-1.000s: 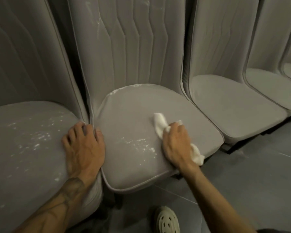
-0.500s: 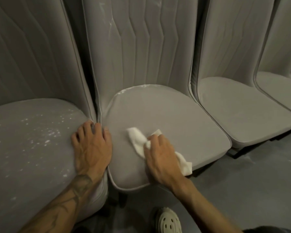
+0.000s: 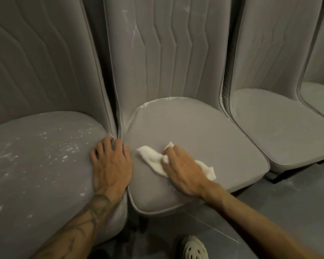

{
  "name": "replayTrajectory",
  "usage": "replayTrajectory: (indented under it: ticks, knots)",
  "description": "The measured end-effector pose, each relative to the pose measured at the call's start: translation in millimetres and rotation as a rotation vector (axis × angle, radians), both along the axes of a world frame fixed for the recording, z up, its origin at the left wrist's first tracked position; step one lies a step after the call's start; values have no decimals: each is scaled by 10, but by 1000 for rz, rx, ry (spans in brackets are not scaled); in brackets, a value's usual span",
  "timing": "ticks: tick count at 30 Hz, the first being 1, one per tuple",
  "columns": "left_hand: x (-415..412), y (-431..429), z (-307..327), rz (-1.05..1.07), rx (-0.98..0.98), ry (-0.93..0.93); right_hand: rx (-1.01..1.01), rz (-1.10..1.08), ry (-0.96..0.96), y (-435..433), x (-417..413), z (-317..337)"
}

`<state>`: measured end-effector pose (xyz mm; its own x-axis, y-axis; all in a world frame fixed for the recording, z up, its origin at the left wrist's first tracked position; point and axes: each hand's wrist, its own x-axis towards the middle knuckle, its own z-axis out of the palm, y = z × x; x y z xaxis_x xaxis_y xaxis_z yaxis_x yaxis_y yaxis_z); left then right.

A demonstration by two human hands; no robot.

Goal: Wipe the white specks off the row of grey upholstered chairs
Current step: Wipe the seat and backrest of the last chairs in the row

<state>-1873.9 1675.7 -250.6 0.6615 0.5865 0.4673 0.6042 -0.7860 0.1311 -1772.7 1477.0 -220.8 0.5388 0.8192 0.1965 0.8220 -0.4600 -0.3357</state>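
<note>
Wiping cloth slid left, middle seat wiped, left seat speckled, grey floor

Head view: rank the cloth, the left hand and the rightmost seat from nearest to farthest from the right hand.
1. The cloth, gripped by the right hand on the middle seat.
2. The left hand, to its left, on the edge of the speckled seat.
3. The rightmost seat, at the frame's right edge.

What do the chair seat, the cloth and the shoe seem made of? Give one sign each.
Chair seat: likely matte, velvety grey upholstery fabric; stitched piping. Cloth: probably soft white cotton towelling; it crumples, fuzzy surface. Shoe: seemingly moulded foam or rubber; smooth, with holes.
</note>
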Motion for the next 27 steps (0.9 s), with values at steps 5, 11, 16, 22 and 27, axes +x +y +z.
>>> replayTrajectory:
  ticks: [5, 11, 16, 22, 27]
  knots:
    - [-11, 4, 65, -24, -148, -2, -125, -274, 27, 274, 640, 150]
    - [-137, 177, 164, -143, -248, 96, -26, 170, 44, 133, 0, 21]
    - [-286, 274, 209, -240, -178, 173, -100, -26, 5, 692, 454, 133]
    - [-271, 229, 149, -181, -166, 137, -37, 124, -37, 960, 252, 19]
    - [-309, 218, 176, -189, -144, 144, -104, 174, -36, 840, 470, 17]
